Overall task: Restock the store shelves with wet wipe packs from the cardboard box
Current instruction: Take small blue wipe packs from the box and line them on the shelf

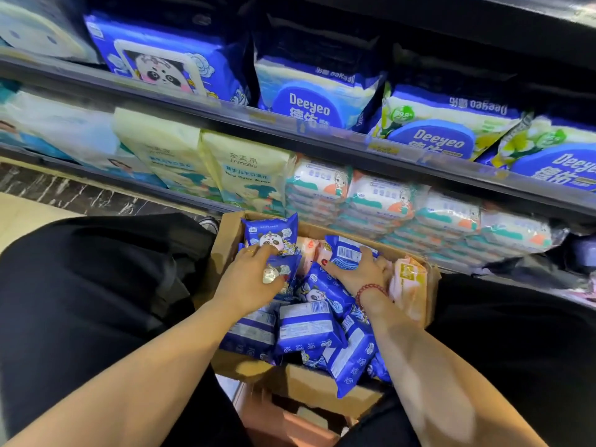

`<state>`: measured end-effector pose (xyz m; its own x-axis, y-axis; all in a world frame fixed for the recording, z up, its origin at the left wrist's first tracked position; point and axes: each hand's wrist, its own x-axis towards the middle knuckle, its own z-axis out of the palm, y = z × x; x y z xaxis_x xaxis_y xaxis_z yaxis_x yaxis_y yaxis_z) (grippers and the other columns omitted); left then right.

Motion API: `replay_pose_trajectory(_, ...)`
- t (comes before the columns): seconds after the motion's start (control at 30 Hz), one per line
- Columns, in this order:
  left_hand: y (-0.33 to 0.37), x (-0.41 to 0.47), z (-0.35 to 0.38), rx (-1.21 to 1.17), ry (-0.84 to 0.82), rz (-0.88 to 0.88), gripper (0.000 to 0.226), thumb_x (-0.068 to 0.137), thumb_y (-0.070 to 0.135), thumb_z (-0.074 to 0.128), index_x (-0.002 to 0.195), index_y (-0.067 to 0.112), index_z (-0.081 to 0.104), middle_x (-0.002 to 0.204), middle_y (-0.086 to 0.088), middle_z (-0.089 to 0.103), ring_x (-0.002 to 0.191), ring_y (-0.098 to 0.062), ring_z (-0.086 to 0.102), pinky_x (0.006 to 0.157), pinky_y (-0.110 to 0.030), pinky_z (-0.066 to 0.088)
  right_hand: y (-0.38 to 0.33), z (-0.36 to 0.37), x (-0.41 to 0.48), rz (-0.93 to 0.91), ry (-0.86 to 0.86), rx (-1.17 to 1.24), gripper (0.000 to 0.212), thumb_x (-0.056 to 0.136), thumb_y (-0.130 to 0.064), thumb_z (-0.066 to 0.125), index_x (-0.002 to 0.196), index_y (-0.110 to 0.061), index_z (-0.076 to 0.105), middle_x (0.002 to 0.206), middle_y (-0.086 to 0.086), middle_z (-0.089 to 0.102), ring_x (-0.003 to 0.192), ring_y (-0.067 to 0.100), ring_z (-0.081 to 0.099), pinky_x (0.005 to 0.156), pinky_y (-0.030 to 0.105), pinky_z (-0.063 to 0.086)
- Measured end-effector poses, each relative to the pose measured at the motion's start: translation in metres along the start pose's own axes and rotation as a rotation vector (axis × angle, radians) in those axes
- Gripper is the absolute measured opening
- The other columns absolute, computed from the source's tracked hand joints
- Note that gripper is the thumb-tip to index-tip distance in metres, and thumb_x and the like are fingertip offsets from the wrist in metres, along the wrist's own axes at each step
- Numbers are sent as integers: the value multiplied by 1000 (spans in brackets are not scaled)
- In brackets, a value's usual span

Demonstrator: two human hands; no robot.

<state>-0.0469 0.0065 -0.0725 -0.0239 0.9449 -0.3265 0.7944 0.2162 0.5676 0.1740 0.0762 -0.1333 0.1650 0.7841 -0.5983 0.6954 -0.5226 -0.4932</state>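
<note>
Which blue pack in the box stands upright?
The panda pack in the far left corner of the box, beyond the left hand; the others lie flat or tilted.

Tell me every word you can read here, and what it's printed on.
"Deeyeo": blue-and-white pack on the upper shelf.
"jinmaibo": cream pack on the lower shelf.
"New Baby Wipes": same cream pack.
Print on the blue packs in the cardboard box: too small to read.
</note>
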Motion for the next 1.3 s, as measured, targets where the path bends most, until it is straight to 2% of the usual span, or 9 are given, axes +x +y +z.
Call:
replay_pose_trajectory(0.13,-4,2,-2,-42,-19,-57,62,76,48,57,131,21,48,127,-6,54,122,-26,44,94,-41,47,-18,7,10,100,26,-52,105,61,-60,80,143,-20,28,154,20,7,137,42,24,102,52,39)
replay_pose_trajectory(0.37,-9,5,-2,-57,-9,-85,54,86,37,65,133,21,45,131,-6,50,125,-24,43,94,-41,46,-23,12,17,182,162,-291,85,64,-62,71,132,-26,36,136,22,34,121,42,41,99,49,38)
replay_pose_trajectory(0.53,-11,5,-2,-109,-13,-81,56,84,37,65,133,19,46,131,-7,50,124,-24,43,94,-39,46,-36,-10,-3,136,92,442,64,66,-35,73,124,-20,51,122,9,53,101,25,53,80,29,38)
replay_pose_trajectory(0.63,-8,6,0,-237,21,-91,56,81,41,65,131,19,50,128,-3,54,121,-20,47,92,-31,43,-57,-15,-28,91,-231,919,63,55,-34,69,113,-11,58,98,8,62,79,19,60,67,26,47)
replay_pose_trajectory(0.83,10,4,-15,-1009,7,-303,65,85,40,68,142,28,40,126,8,57,110,-10,59,90,-27,48,-77,6,-65,86,-782,1374,67,76,-32,58,137,-4,48,139,20,51,127,35,49,110,47,36)
replay_pose_trajectory(1.0,-1,5,-26,-1306,56,-339,52,90,30,65,136,36,43,115,4,68,92,-16,69,71,-30,56,-84,23,-76,65,-799,1365,81,61,-16,74,136,-1,47,134,23,54,114,41,60,94,46,52)
replay_pose_trajectory(1.07,-11,5,-33,-1358,82,-343,38,92,23,62,127,33,52,113,0,68,88,-18,69,65,-27,54,-88,27,-76,30,-797,1262,62,71,-14,62,130,0,51,130,22,58,109,41,61,86,43,56)
replay_pose_trajectory(1.2,-33,4,-41,-1440,148,-423,40,81,19,73,117,19,55,113,-10,69,93,-27,69,86,-44,51,-97,36,-73,-115,-663,903,12,80,0,54,92,-1,56,89,8,69,81,26,62,65,30,56)
replay_pose_trajectory(1.3,-44,4,-43,-1479,248,-518,40,74,14,78,106,14,54,105,-17,69,89,-30,69,85,-46,53,-103,42,-67,-163,-528,746,17,89,8,52,85,-6,61,71,-2,68,65,14,61,57,22,52)
